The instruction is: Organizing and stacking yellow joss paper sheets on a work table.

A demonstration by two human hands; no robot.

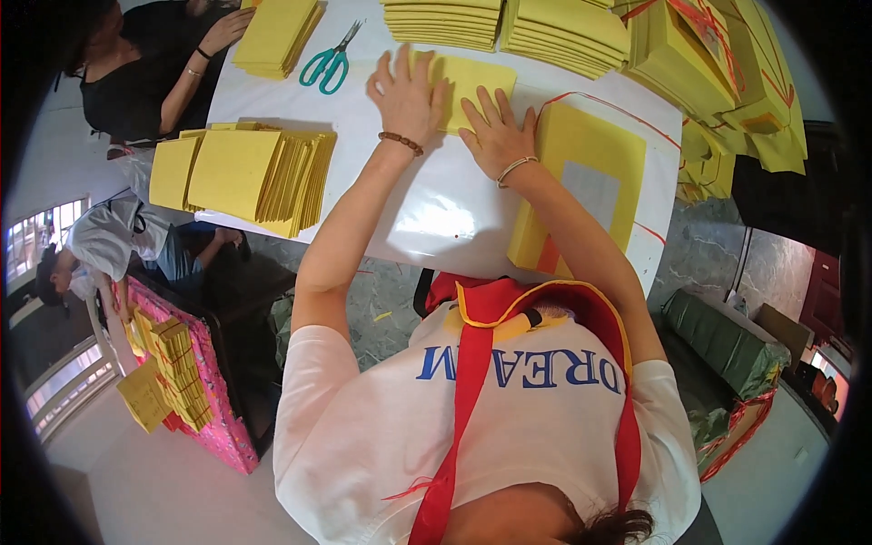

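Note:
A yellow paper piece (481,74), perhaps an envelope or a folded sheet, lies flat on the white-covered table (363,173). My left hand (406,98) rests with spread fingers over its left side. My right hand (500,134) lies flat, fingers apart, at its near right edge. Neither hand grips anything. Just right of my right hand is a thick yellow paper bundle (581,136) with a grey panel, and my right forearm passes over it. A red string (627,113) runs along its far side.
Scissors (325,68) with teal handles lie left of my left hand. Stacks of yellow paper (263,177) stand at the near left, more piles (445,23) along the far edge, tied bundles (686,54) far right. One person (136,91) sits far left; another bends over a pink-covered table (222,400).

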